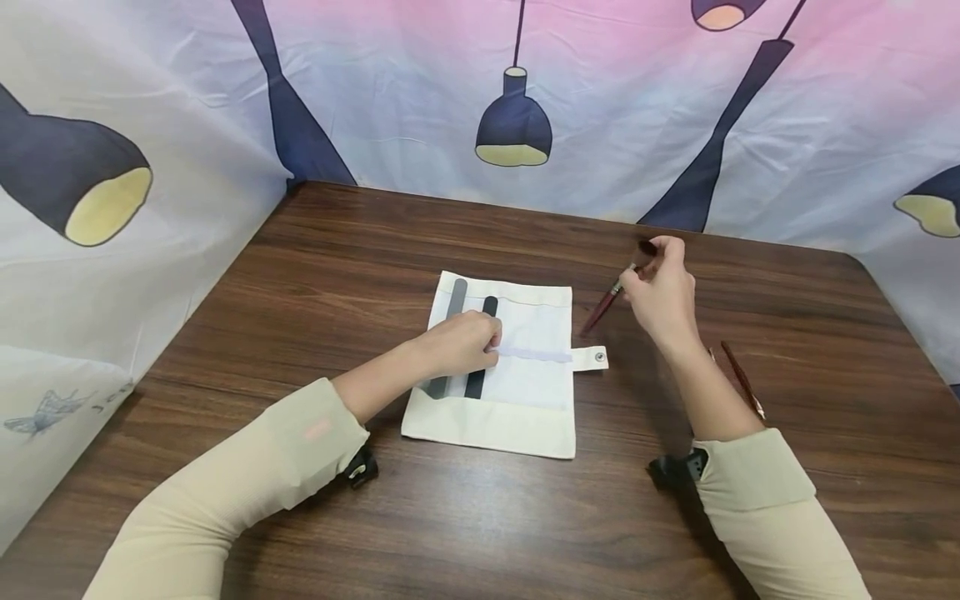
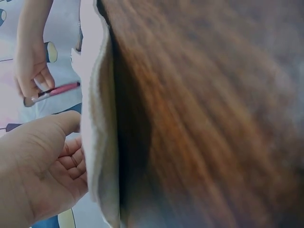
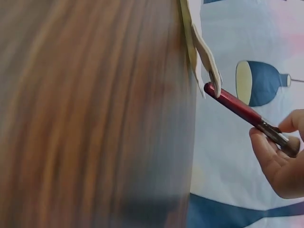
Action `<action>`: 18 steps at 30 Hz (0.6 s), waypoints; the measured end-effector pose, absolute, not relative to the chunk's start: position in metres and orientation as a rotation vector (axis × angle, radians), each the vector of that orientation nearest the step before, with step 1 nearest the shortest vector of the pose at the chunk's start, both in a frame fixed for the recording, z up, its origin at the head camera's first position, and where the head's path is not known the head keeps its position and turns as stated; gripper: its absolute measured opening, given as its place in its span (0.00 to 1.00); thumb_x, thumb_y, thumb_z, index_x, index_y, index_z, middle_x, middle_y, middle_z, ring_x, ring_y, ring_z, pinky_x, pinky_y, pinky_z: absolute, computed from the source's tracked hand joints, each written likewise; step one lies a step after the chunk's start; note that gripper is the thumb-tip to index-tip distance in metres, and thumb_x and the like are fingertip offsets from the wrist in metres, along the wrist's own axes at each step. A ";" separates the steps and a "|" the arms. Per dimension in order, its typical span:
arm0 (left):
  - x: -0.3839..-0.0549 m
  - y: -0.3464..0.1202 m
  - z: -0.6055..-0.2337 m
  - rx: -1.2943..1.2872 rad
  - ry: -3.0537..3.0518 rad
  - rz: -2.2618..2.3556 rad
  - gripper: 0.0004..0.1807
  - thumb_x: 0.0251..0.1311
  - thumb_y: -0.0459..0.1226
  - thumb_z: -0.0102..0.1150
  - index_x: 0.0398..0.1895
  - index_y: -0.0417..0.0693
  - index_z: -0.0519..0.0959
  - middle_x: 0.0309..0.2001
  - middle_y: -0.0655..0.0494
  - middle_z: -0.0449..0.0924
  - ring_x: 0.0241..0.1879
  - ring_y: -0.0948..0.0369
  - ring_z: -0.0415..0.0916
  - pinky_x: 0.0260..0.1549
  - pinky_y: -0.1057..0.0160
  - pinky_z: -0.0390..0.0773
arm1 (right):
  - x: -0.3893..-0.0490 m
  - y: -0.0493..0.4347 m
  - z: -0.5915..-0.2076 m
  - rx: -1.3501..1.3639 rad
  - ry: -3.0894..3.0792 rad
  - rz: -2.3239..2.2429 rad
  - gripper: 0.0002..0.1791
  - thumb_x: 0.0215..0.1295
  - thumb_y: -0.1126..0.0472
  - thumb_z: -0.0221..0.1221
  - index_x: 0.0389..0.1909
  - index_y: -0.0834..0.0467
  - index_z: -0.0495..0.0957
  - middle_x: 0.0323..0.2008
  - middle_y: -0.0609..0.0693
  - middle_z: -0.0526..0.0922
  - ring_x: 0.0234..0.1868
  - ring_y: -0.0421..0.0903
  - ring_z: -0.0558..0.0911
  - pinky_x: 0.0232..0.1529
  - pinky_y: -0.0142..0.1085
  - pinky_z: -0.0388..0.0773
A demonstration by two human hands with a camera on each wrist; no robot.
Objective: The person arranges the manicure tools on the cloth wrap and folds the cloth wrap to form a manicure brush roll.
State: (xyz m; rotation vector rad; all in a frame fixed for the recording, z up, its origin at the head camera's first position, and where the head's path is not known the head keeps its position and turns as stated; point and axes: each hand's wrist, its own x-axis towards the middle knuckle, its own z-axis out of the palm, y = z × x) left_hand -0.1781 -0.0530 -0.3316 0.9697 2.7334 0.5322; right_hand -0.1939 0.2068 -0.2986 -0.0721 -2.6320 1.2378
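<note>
A cream cloth pouch [image 1: 525, 429] lies unfolded on the table, a snap tab [image 1: 590, 358] sticking out at its right. A grey flat strip [image 1: 456, 300] and a black flat strip [image 1: 476, 383] sit in it, upper ends rounded. Across its middle, my left hand [image 1: 461, 342] has curled fingers and a thumb pinching at the inner pocket's edge; the hand covers parts of both strips. Right of the pouch, my right hand [image 1: 663, 292] holds a brush [image 1: 603, 306] by its metal ferrule. The dark red handle slants down toward the tab, dark bristles uppermost.
More brushes, one with a dark red handle [image 1: 738, 375], lie on the table beside my right forearm. The dark wooden table [image 1: 337, 250] meets a fabric backdrop [image 1: 412, 108] printed with lamps at its back and sides.
</note>
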 end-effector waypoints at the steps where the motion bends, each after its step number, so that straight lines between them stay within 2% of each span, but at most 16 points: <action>1: -0.178 -0.053 -0.331 0.969 2.733 0.535 0.01 0.53 0.30 0.56 0.27 0.42 0.74 0.19 0.58 0.69 0.18 0.64 0.63 0.19 0.69 0.61 | -0.195 0.204 -0.299 -0.059 -2.609 1.269 0.24 0.62 0.64 0.47 0.59 0.60 0.55 0.40 0.54 0.73 0.32 0.48 0.80 0.30 0.33 0.74; 8: -0.178 -0.053 -0.332 0.963 2.734 0.534 0.02 0.53 0.31 0.55 0.27 0.42 0.73 0.18 0.58 0.68 0.19 0.64 0.63 0.19 0.69 0.61 | -0.206 0.182 -0.304 0.031 -2.516 1.612 0.21 0.62 0.68 0.48 0.54 0.61 0.53 0.46 0.57 0.72 0.36 0.52 0.82 0.37 0.35 0.78; 18: -0.177 -0.051 -0.333 0.983 2.737 0.546 0.02 0.54 0.30 0.55 0.26 0.42 0.73 0.18 0.58 0.66 0.18 0.65 0.61 0.17 0.70 0.59 | -0.219 0.166 -0.313 0.153 -2.533 2.093 0.21 0.63 0.73 0.50 0.51 0.64 0.49 0.43 0.58 0.67 0.30 0.44 0.82 0.41 0.37 0.77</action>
